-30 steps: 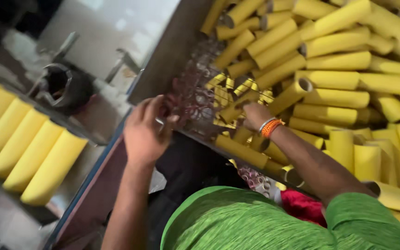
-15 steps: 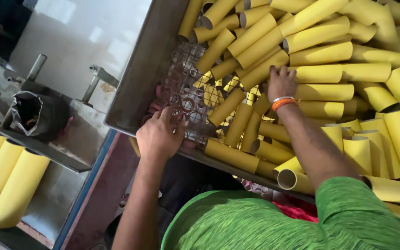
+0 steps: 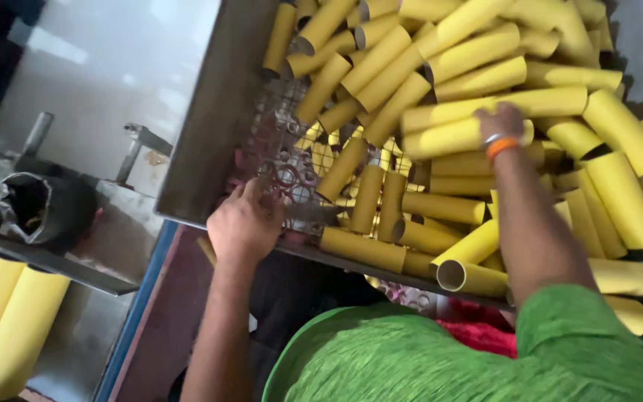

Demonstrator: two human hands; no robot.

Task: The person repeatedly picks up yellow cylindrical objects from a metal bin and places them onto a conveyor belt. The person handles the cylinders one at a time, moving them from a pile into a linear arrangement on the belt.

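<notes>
Over the metal bin — both hands among yellow tubes.

Right hand [image 3: 501, 123] has reached further up the pile since a second ago, now lying on a long yellow tube [image 3: 459, 136], grip unclear. Left hand [image 3: 245, 222] stays at the wire grid [image 3: 280, 160] by the bin wall [image 3: 206, 119] — fingers curled, holding nothing visible.

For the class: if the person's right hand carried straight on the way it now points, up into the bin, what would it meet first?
Probably the right hand meets a long yellow tube lying across the pile just beyond its fingers; depth is unclear.
</notes>
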